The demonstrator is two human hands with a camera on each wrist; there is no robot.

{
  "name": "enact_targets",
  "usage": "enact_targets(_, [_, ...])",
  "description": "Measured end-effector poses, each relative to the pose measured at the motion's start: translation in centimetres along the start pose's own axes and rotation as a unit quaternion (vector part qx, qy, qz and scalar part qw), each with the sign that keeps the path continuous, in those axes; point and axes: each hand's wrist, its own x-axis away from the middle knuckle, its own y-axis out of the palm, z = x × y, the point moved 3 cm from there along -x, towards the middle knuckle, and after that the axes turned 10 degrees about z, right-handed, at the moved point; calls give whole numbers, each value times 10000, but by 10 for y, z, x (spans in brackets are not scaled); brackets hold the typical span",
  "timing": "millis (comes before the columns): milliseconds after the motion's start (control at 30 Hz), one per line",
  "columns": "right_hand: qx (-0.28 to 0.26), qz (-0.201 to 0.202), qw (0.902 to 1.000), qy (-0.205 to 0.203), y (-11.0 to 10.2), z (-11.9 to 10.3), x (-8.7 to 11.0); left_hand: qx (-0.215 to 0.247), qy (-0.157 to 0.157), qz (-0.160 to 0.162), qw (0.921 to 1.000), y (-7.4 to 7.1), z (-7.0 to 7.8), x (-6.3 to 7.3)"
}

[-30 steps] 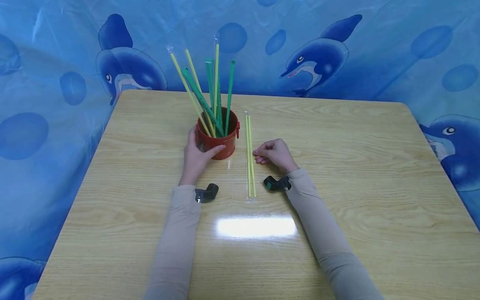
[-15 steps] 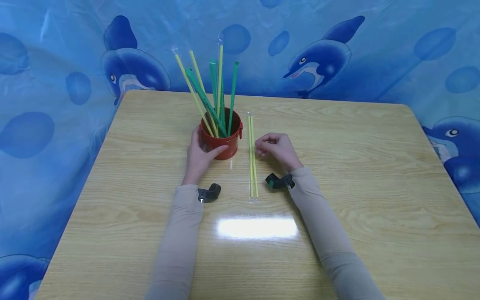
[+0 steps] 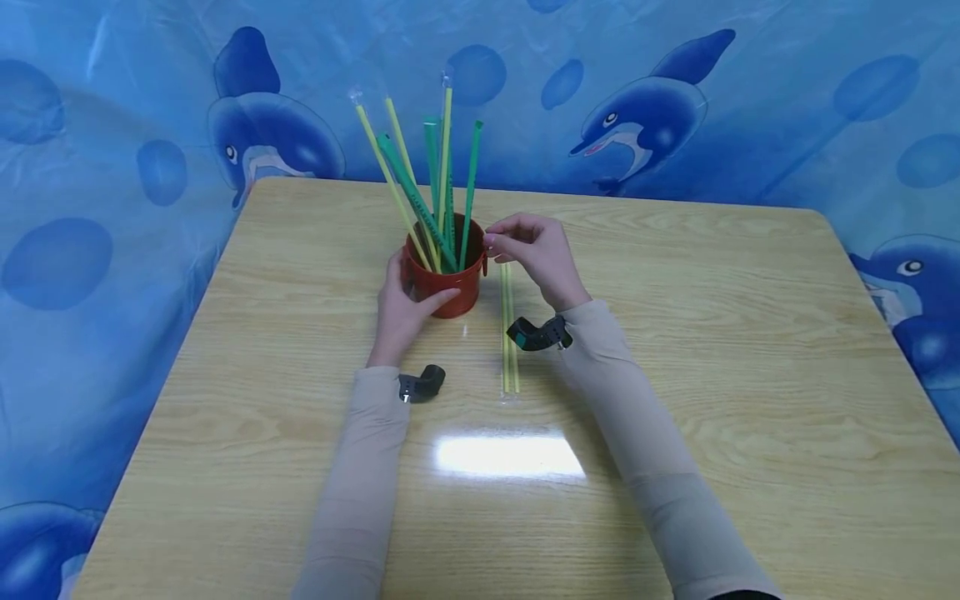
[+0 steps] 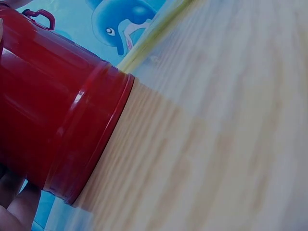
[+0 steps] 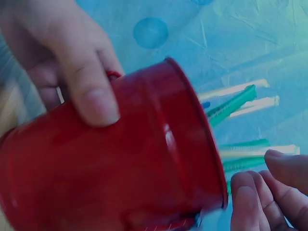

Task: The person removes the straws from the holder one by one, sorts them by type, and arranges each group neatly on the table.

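A red metal bucket [image 3: 459, 293] stands on the table with several green-wrapped straws [image 3: 472, 179] and yellow straws [image 3: 378, 154] leaning out of it. My left hand [image 3: 399, 323] grips its left side, the thumb across the front; in the right wrist view that thumb lies along the red wall [image 5: 125, 154]. My right hand [image 3: 538, 254] is at the bucket's right rim, thumb and fingers bent, close to the green straws. In the right wrist view a gap shows between right thumb [image 5: 291, 168] and fingers, with nothing held there.
Two yellow straws [image 3: 511, 358] in clear wrappers lie side by side on the wooden table [image 3: 712, 333], right of the bucket and partly under my right hand in this view. A blue dolphin-print sheet [image 3: 525, 150] hangs behind the table.
My right hand has moved up and left from beside the two loose yellow straws to the bucket's rim. My left hand keeps its grip on the bucket.
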Motion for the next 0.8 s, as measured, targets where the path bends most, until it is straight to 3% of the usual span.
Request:
enact_targets(433, [164,145,9993,-312,43,-21,-30,-65,93,-15,9999,-3,-1,1])
enact_targets(633, [802,591,9928,-670,55,-19,-33,-90,122,-12,9999,-2,-2,2])
enact_targets(800, [1754,970,9746,-1000,62,-21,-33,-96,152,3,9998,-2,-1,0])
